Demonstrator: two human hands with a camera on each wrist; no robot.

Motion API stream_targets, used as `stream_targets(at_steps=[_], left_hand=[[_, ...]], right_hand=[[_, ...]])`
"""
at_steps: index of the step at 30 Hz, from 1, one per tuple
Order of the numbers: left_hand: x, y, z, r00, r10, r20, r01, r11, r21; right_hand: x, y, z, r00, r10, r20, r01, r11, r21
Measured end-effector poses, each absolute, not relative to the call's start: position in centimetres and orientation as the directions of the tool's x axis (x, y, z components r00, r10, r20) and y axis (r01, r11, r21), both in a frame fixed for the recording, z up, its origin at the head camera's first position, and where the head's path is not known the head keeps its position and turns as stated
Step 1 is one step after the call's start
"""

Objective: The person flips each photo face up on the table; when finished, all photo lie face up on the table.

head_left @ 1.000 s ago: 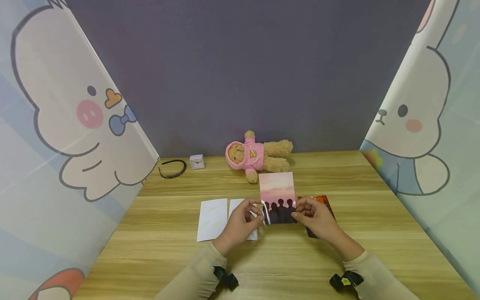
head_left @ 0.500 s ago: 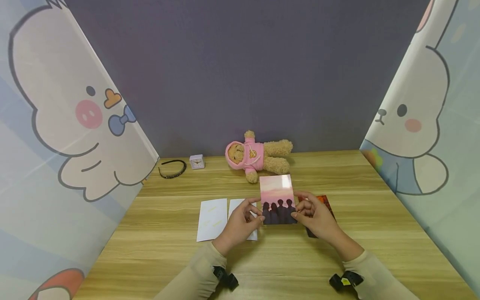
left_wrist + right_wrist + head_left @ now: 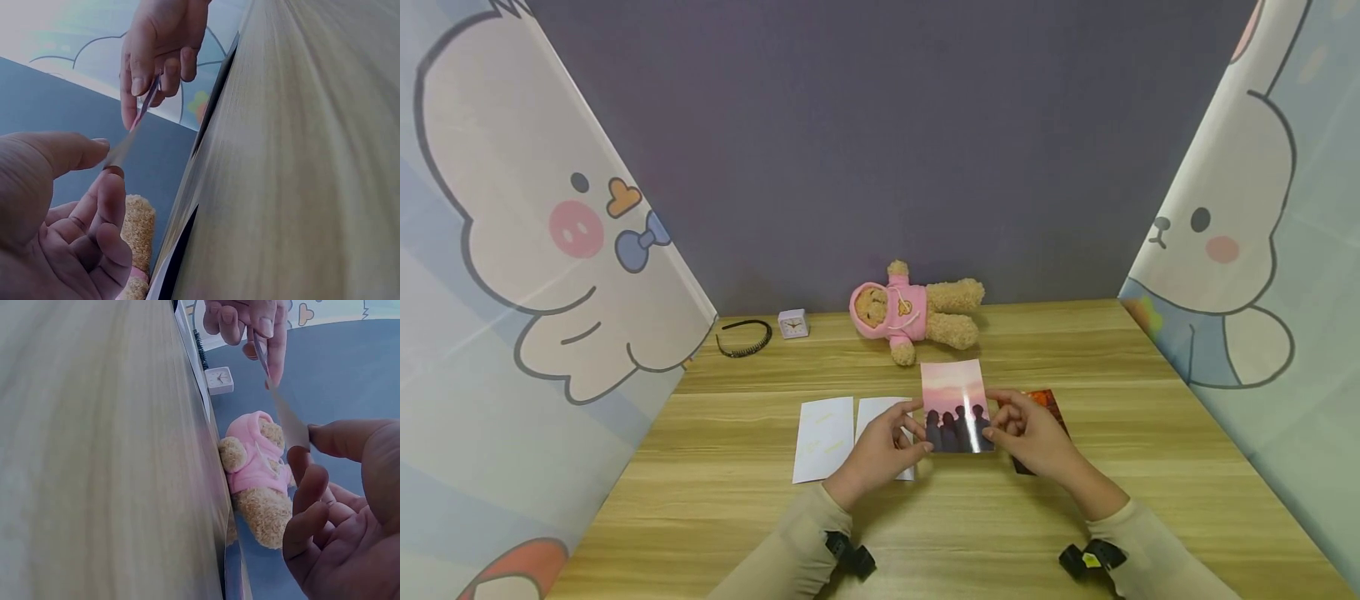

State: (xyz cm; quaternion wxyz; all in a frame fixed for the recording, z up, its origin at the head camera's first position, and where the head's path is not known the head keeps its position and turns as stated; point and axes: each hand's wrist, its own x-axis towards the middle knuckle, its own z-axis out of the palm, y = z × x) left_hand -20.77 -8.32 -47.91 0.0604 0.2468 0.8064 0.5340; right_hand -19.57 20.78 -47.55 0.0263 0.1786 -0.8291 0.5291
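Observation:
A glossy photo with a pink sky and several dark figures is held up off the table between both hands. My left hand pinches its left edge near the lower corner, thumb against fingers. On the opposite edge, my right hand pinches it the same way. Both wrist views show the photo edge-on, raised above the tabletop. Under the right hand lies a dark photo with orange tones, partly covered. Left of the photo lie two white sheets; the left sheet shows whole, and the left hand partly hides the right sheet.
A teddy bear in a pink hoodie lies on its back behind the photo. A small square clock and a black headband are at the back left. A dark panel stands along the table's rear edge.
The held photo has tilted back and lowered slightly, so its upper edge sits lower and the glare has shifted across it. Both hands keep their pinch and have barely moved.

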Motion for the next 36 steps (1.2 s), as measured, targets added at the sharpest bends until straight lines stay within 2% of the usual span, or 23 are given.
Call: stream_targets(at_steps=[12,22,36], left_hand=[[-21.03,-8.41,-48.42,-0.856,0.504,0.117,0.337,0.371,0.865],[-20.91,-8.37,-48.54,-0.85,0.525,0.038,0.291,0.409,0.865],[-20.99,-8.51,-48.86,-0.843,0.538,0.015,0.291,0.433,0.853]], right_hand=[[-19.36,21.1,-47.76,-0.946,-0.308,0.104,-0.252,0.491,-0.834],[-19.35,21.11,-47.94,-0.929,-0.367,0.043,-0.235,0.497,-0.836],[-19.4,21.14,-47.93,-0.905,-0.426,-0.011,-0.232,0.514,-0.826]])
